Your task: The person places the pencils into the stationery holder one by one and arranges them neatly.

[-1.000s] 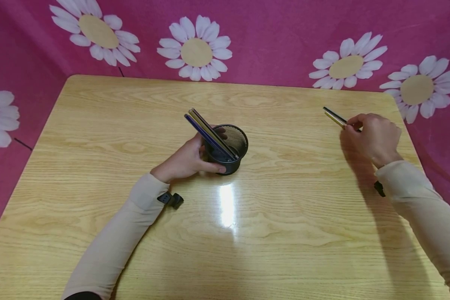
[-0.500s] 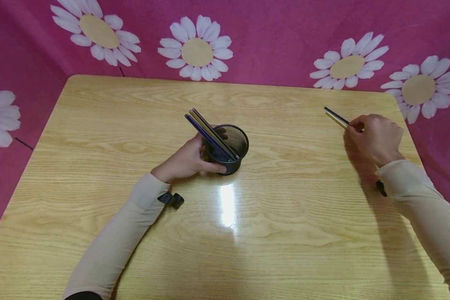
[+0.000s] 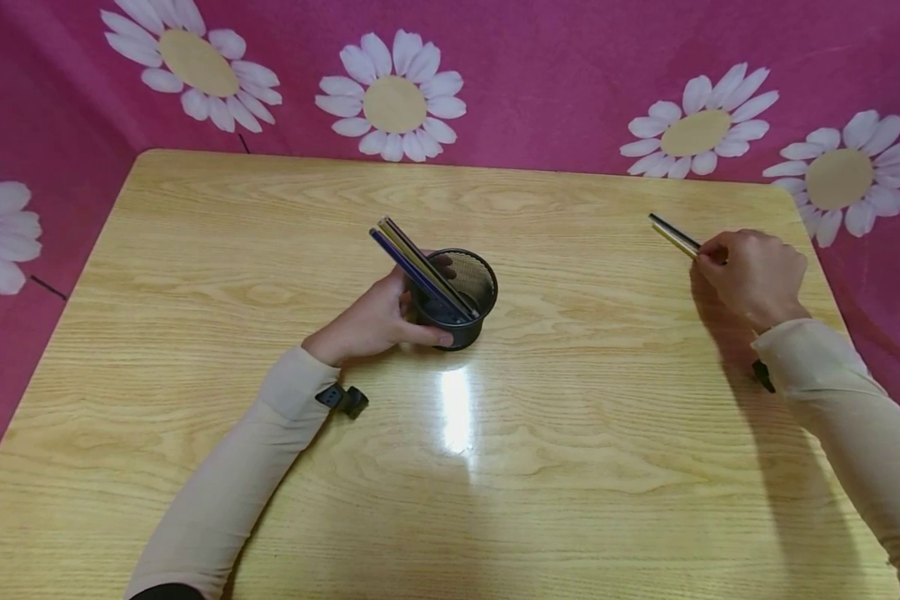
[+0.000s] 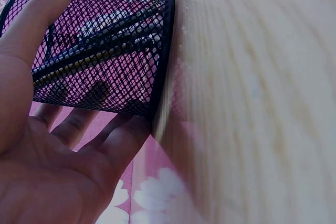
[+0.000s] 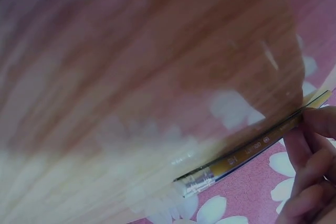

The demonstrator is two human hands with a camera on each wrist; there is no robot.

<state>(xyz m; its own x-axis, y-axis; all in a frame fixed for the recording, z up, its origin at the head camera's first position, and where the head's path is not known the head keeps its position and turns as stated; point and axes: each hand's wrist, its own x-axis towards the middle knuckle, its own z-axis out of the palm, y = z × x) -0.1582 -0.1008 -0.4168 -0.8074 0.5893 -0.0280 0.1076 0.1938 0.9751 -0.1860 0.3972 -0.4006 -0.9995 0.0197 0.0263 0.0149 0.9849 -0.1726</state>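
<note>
A black mesh pen cup [image 3: 461,333] stands upright near the middle of the table. Several pencils [image 3: 420,271], blue, yellow and dark, lean in it toward the far left. My left hand [image 3: 375,321] grips the cup from its left side, thumb in front and fingers behind; the left wrist view shows the mesh wall [image 4: 105,51] between them. At the far right, my right hand [image 3: 757,275] pinches a yellow pencil [image 5: 247,153] with a white eraser end, lying low at the table. A dark pencil [image 3: 671,228] lies alongside it. Their other ends are partly hidden by the fingers.
The wooden table [image 3: 570,417] reaches back to a pink cloth [image 3: 540,83] with white daisies. Its right edge runs close beside my right hand. A small black device [image 3: 342,400] sits on my left wrist.
My right hand has shifted very slightly to the right along with the pencils. The left hand and the pen cup have stayed where they were.
</note>
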